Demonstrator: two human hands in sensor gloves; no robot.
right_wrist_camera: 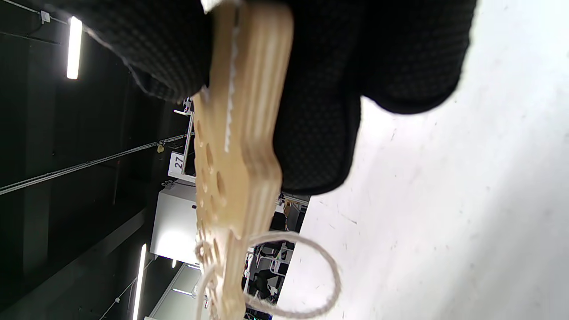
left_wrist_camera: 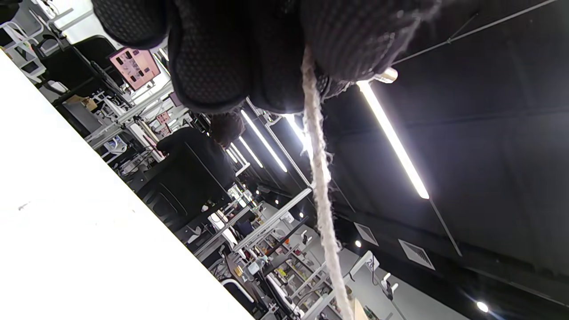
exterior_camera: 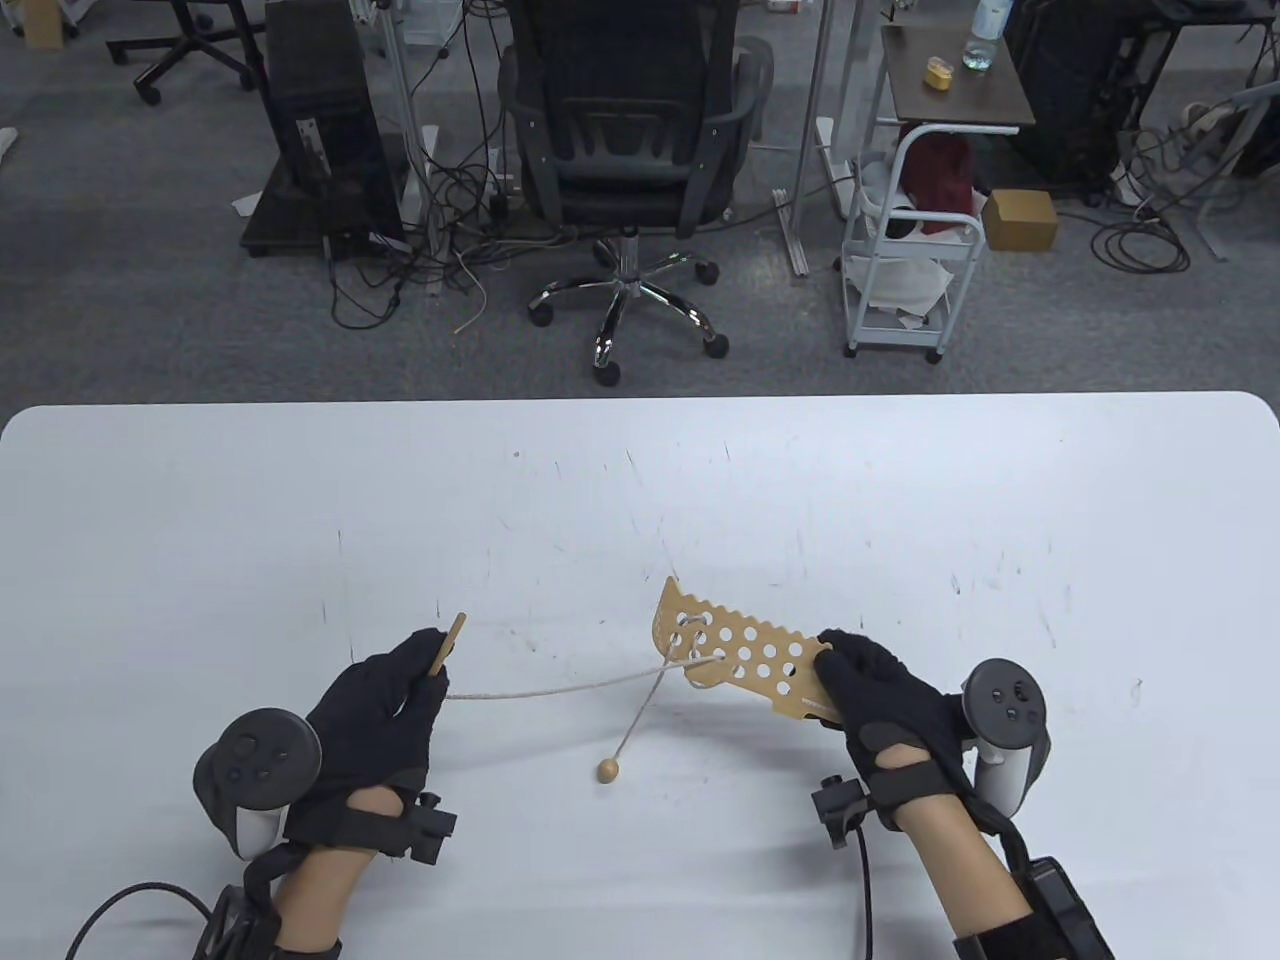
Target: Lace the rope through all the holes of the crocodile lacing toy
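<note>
The wooden crocodile lacing toy (exterior_camera: 735,652) is held above the white table (exterior_camera: 640,480), its right end gripped by my right hand (exterior_camera: 868,690). In the right wrist view the toy (right_wrist_camera: 240,133) shows edge-on between my fingers (right_wrist_camera: 320,133). A beige rope (exterior_camera: 560,686) runs from holes at the toy's left end to my left hand (exterior_camera: 400,690), which pinches the wooden needle (exterior_camera: 447,645) at the rope's end. In the left wrist view the rope (left_wrist_camera: 320,178) hangs from my fingers (left_wrist_camera: 213,58). The rope's other end hangs down to a wooden bead (exterior_camera: 608,769) on the table. A rope loop (right_wrist_camera: 311,275) shows below the toy.
Beyond the table's far edge are an office chair (exterior_camera: 625,130), a white cart (exterior_camera: 910,250) and cables on the floor.
</note>
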